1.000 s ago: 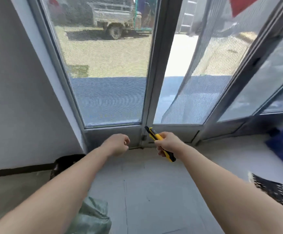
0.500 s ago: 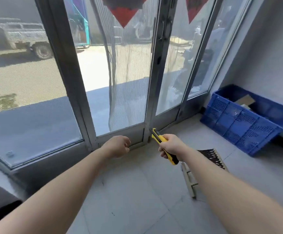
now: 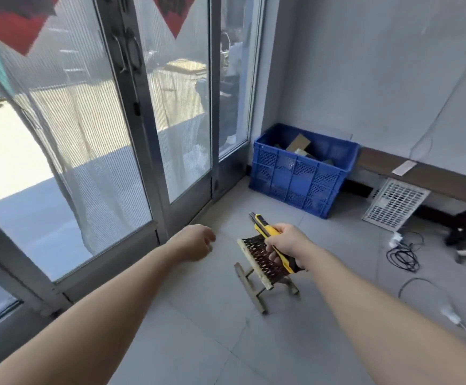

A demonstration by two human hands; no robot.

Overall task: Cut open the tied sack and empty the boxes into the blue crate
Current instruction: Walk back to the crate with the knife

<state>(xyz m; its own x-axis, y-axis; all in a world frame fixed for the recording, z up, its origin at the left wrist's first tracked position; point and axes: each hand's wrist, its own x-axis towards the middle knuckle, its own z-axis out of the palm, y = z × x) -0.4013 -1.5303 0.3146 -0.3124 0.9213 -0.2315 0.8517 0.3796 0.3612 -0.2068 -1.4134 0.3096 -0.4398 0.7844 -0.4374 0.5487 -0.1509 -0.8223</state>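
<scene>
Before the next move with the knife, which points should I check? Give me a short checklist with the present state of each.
1. Knife held firmly: ok. The right hand is closed around the yellow utility knife.
2. Blade out or retracted: cannot tell; the tip is too small to see.
3. Left hand away from the knife: ok. It is loosely curled, holds nothing and is apart from the tool.
4. Sack within view: not ok. No sack shows in this picture.
5. Blue crate ready: ok. It stands open in the corner with some boxes already inside.
6. Floor path: not ok. A small folding stool and loose cables lie on the floor.
</scene>
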